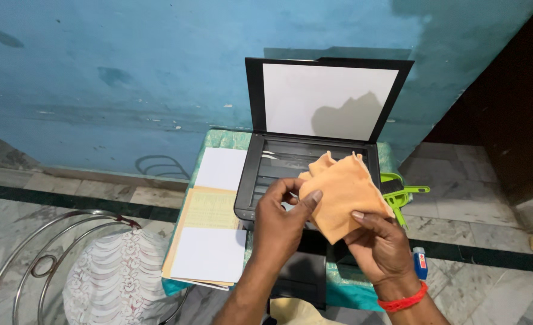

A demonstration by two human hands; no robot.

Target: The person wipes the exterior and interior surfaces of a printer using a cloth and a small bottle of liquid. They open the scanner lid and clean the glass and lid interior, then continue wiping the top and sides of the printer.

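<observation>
Both my hands hold an orange cloth (342, 192) above a black flatbed scanner printer (266, 168) whose lid (328, 99) stands raised, white inside. My left hand (280, 221) pinches the cloth's left edge with thumb and fingers. Gripping it from below on the right is my right hand (380, 247), which wears a red wrist band. The cloth hides part of the scanner glass (284, 153).
White sheets (221, 168) and a yellowish folder (209, 210) with paper lie left of the printer on a small teal-covered table (224, 138). A green tool (399, 192) and a blue-capped small bottle (420, 262) sit at the right. A metal-framed chair (68, 265) stands at lower left.
</observation>
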